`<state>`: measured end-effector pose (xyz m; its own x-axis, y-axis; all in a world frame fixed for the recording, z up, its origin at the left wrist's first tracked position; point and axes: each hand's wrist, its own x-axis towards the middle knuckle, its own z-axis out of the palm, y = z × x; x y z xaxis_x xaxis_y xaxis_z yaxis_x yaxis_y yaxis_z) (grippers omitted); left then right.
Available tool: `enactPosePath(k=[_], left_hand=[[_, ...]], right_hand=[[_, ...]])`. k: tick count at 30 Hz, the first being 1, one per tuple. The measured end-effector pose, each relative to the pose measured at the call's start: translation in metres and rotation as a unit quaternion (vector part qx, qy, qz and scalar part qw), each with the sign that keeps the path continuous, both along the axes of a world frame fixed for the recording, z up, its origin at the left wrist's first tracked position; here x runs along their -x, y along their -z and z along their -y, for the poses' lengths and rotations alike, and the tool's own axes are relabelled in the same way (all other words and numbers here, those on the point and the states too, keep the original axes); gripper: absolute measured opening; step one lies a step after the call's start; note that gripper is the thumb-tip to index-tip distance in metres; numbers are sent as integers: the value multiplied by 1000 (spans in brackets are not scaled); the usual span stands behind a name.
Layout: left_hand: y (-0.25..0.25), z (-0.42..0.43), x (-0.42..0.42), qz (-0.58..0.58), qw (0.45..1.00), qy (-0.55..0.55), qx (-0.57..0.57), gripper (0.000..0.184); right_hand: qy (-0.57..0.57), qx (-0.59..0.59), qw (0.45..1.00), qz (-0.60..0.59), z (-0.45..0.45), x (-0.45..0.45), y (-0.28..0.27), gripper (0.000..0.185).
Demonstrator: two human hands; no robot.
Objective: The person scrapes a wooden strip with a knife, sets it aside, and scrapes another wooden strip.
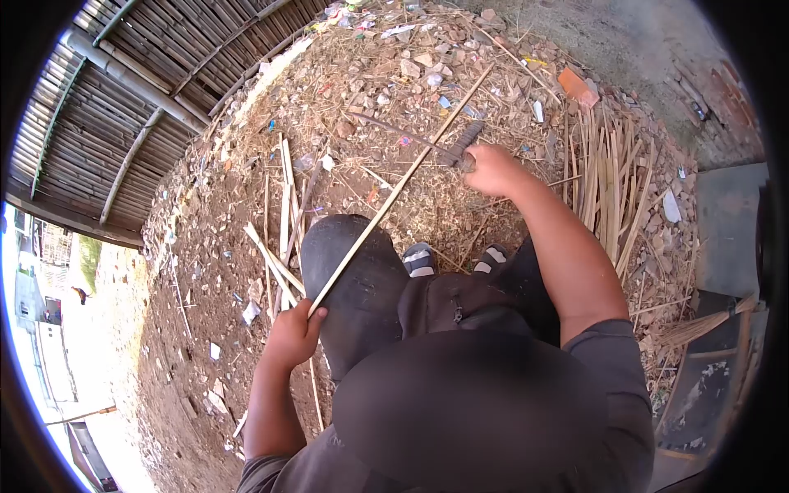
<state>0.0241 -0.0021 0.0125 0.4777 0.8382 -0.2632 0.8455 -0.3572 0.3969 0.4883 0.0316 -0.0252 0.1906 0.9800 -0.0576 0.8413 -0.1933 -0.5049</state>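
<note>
My left hand (296, 335) is closed around the lower end of a long, thin bamboo strip (378, 218), beside my left knee. The strip slants up and away to the right, over my thigh and the littered ground. My right hand (495, 171) is closed on a knife, its dark handle (468, 140) wrapped in ridged cord. The knife's long, narrow brown blade (403, 131) points left and crosses the strip. From this angle I cannot tell whether blade and strip touch. Some fingers of my right hand are hidden.
A pile of split bamboo strips (612, 172) lies to the right. More pale strips (286, 201) lie left of my knee. Stones, straw and litter cover the ground. A slatted bamboo wall (123, 107) stands at upper left, and a grey metal sheet (730, 230) at far right.
</note>
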Motion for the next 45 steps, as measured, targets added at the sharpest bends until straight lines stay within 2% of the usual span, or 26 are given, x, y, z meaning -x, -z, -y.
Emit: enactPosePath(k=[1,5,8,9,15,18,21,24,26,27,29,33,36,37,40,43,45], left_hand=[[-2,-1,0,-1,1000,1,3,32],[-2,-2,-3,8,1000,5,16,32],[-1,1,-3,52,998,-8,32,34],[0,0,-2,52,998,-11,33,34],[4,-1,7,55,997,-23,46,35],[3,7,1,42,999,-23,13,34],[2,14,-5,38,999,-27,-16,34],[9,18,-2,27,999,-29,-36,33],[15,17,-1,12,999,-27,-40,33],[15,16,-2,10,998,-26,-51,33],[14,19,-4,5,997,-27,-66,33],[14,14,-3,3,998,-21,-54,36],[15,13,1,8,999,-22,-28,39],[13,11,-1,13,999,-23,-31,40],[5,10,-3,12,999,-21,-30,42],[4,6,0,8,1000,-19,-11,41],[7,5,1,27,999,-18,13,41]], right_hand=[[-24,49,999,3,3,5,-15,21],[-112,40,991,58,23,49,-38,21],[-135,-47,989,29,23,43,-19,25],[-132,-52,990,19,23,40,-21,31],[-88,-65,982,152,29,29,-48,39],[-99,-25,990,96,36,35,-54,34],[-143,-26,983,114,39,43,-46,27],[-134,-7,982,134,32,42,-43,22],[-98,-29,993,67,19,25,-8,23],[-77,-43,995,37,16,25,-15,23],[-98,-19,991,94,24,29,-26,24],[-152,24,977,146,31,51,-39,28],[-71,-32,997,-8,15,28,1,27],[-41,-21,999,-2,10,22,-2,28],[-77,-27,994,68,16,26,-13,27],[-108,54,990,75,30,58,-34,27],[-46,22,999,8,20,34,2,29]])
